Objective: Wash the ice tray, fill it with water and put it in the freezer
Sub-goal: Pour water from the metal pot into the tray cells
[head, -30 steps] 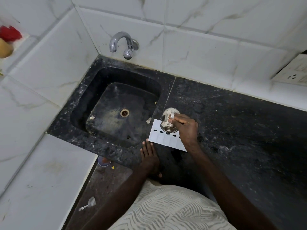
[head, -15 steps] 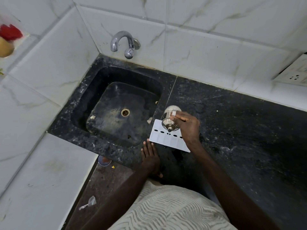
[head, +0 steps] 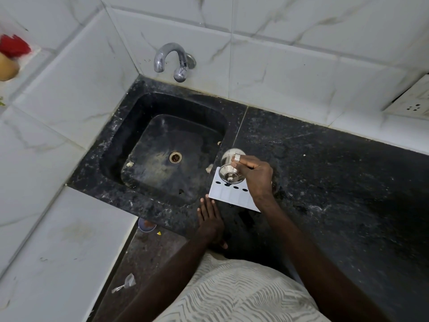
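Observation:
A white ice tray point(head: 229, 195) lies on the black stone counter just right of the sink, with a row of dark holes along its far side. My right hand point(head: 256, 174) grips a small steel tumbler point(head: 229, 167), tilted on its side above the tray's far edge, mouth pointing toward me. My left hand point(head: 210, 217) rests flat on the counter's front edge, fingers straight, fingertips just short of the tray's near left corner. Whether water runs from the tumbler cannot be told.
A black stone sink point(head: 130, 140) with a central drain point(head: 175, 157) sits left of the tray. A chrome tap point(head: 173, 60) juts from the white tiled wall above it. The dark counter point(head: 336, 182) stretches right. A wall socket point(head: 415, 101) is at the far right.
The tumbler in my right hand has tipped a little further over the tray. My left hand stays on the counter edge.

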Tool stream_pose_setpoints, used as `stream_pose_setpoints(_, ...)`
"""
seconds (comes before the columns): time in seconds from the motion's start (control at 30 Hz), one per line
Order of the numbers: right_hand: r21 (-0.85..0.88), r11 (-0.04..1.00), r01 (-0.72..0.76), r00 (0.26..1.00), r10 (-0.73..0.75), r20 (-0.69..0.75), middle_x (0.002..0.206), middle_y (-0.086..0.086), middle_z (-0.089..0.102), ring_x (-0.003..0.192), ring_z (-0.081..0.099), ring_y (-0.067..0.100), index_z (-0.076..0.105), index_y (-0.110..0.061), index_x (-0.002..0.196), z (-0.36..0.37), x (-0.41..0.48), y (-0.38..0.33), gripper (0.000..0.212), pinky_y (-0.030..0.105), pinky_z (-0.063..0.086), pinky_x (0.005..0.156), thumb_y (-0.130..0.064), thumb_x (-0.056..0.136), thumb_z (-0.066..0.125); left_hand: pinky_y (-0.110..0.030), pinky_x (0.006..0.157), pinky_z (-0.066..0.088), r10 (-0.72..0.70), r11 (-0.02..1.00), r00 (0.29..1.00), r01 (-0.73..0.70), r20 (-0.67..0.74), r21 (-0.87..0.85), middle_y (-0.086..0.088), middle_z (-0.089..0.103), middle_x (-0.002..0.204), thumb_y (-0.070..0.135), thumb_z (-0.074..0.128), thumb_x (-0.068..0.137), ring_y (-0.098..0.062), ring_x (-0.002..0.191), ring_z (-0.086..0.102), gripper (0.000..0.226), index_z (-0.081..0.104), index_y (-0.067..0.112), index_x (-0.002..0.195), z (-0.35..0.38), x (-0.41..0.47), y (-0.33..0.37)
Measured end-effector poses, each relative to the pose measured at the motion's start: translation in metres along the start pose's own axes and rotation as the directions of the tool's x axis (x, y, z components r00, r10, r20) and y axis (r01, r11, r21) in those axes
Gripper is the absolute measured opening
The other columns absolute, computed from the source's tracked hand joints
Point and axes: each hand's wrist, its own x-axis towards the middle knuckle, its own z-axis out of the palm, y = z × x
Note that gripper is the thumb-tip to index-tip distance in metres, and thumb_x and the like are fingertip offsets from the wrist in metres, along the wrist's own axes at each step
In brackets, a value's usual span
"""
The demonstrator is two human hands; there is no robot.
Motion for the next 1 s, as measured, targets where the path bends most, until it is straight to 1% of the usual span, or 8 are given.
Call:
stream_pose_setpoints(0.2, -0.014, 1.000, 0.019, 1.000, -0.018, 0.020, 0.099, -0.002, 0.079, 0.096, 0.075, 0.009, 0.082, -0.006, 0.100, 0.007, -0.001, 0.000, 0.026, 0.038, 0.060, 0.095, 0.001, 0.076, 0.086, -0.066, 0.124, -0.007, 0.000, 1.000, 1.000, 0.000, -0.020, 0.007, -0.042, -0.039, 0.149, 0.059, 0.095, 0.055, -0.058, 0.146, -0.030, 0.169, -0.022, -0.017, 0.151, 0.003, 0.000, -0.001)
stream_pose_setpoints(0.27, -0.019, 0.999, 0.025, 0.999, -0.025, 0.027, 0.099, -0.003, 0.078, 0.096, 0.074, 0.006, 0.081, -0.005, 0.100, 0.008, -0.001, -0.001, 0.026, 0.036, 0.059, 0.097, 0.001, 0.076, 0.086, -0.066, 0.123, -0.008, 0.004, 1.000, 1.000, -0.003, -0.022, 0.006, -0.043, -0.037, 0.151, 0.060, 0.094, 0.055, -0.058, 0.146, -0.030, 0.170, -0.022, -0.017, 0.151, 0.003, 0.001, -0.001)
stream_pose_setpoints(0.4, -0.015, 0.999, 0.041, 0.999, -0.040, 0.021, 0.100, 0.002, 0.079, 0.097, 0.075, 0.008, 0.081, -0.003, 0.101, 0.009, 0.000, -0.001, 0.027, 0.034, 0.058, 0.098, 0.001, 0.075, 0.086, -0.066, 0.122, -0.009, 0.006, 1.000, 1.000, -0.006, -0.015, 0.013, -0.044, -0.038, 0.151, 0.061, 0.094, 0.056, -0.059, 0.144, -0.032, 0.170, -0.024, -0.017, 0.150, 0.003, 0.002, -0.001)
stream_pose_setpoints(0.67, -0.024, 0.998, 0.052, 0.999, -0.051, 0.017, 0.100, -0.001, 0.078, 0.097, 0.074, 0.005, 0.081, -0.003, 0.101, 0.010, 0.003, -0.002, 0.026, 0.027, 0.057, 0.096, 0.000, 0.075, 0.087, -0.067, 0.122, -0.008, 0.006, 1.000, 1.000, -0.006, -0.026, 0.017, -0.045, -0.031, 0.155, 0.063, 0.093, 0.055, -0.060, 0.145, -0.030, 0.170, -0.021, -0.018, 0.151, 0.001, 0.000, -0.001)
stream_pose_setpoints(0.8, -0.027, 0.997, 0.072, 0.997, -0.072, 0.012, 0.099, -0.001, 0.078, 0.095, 0.073, 0.002, 0.081, -0.003, 0.100, 0.010, 0.004, -0.004, 0.026, 0.022, 0.056, 0.092, 0.000, 0.075, 0.087, -0.067, 0.121, -0.010, 0.008, 1.000, 1.000, -0.008, -0.015, -0.002, -0.041, -0.042, 0.146, 0.062, 0.094, 0.055, -0.054, 0.134, -0.042, 0.170, -0.023, -0.017, 0.151, 0.003, 0.003, -0.001)
stream_pose_setpoints(0.83, -0.023, 0.997, 0.074, 0.997, -0.074, 0.014, 0.098, -0.001, 0.078, 0.095, 0.073, 0.002, 0.082, -0.004, 0.100, 0.010, 0.004, -0.004, 0.026, 0.023, 0.056, 0.093, 0.000, 0.075, 0.087, -0.067, 0.121, -0.010, 0.002, 1.000, 1.000, -0.002, -0.017, -0.005, -0.040, -0.043, 0.143, 0.062, 0.094, 0.054, -0.053, 0.132, -0.043, 0.171, -0.023, -0.017, 0.151, 0.004, 0.004, -0.001)
stream_pose_setpoints(0.9, -0.007, 0.998, 0.059, 0.998, -0.058, 0.016, 0.098, -0.002, 0.079, 0.096, 0.074, 0.007, 0.082, -0.006, 0.099, 0.010, 0.003, -0.005, 0.024, 0.029, 0.058, 0.094, -0.002, 0.076, 0.087, -0.066, 0.121, -0.010, -0.008, 1.000, 1.000, 0.008, -0.018, 0.004, -0.041, -0.041, 0.147, 0.063, 0.094, 0.053, -0.053, 0.132, -0.042, 0.172, -0.023, -0.017, 0.151, 0.005, 0.005, 0.000)
stream_pose_setpoints(1.0, 0.022, 1.000, -0.004, 1.000, 0.004, 0.012, 0.096, -0.004, 0.080, 0.098, 0.075, 0.012, 0.083, -0.012, 0.097, 0.012, 0.006, -0.005, 0.021, 0.036, 0.059, 0.094, -0.005, 0.078, 0.087, -0.067, 0.122, -0.006, -0.004, 0.999, 0.999, 0.006, -0.042, 0.039, -0.045, -0.030, 0.155, 0.066, 0.092, 0.054, -0.059, 0.143, -0.033, 0.171, -0.021, -0.018, 0.151, 0.006, 0.002, -0.001)
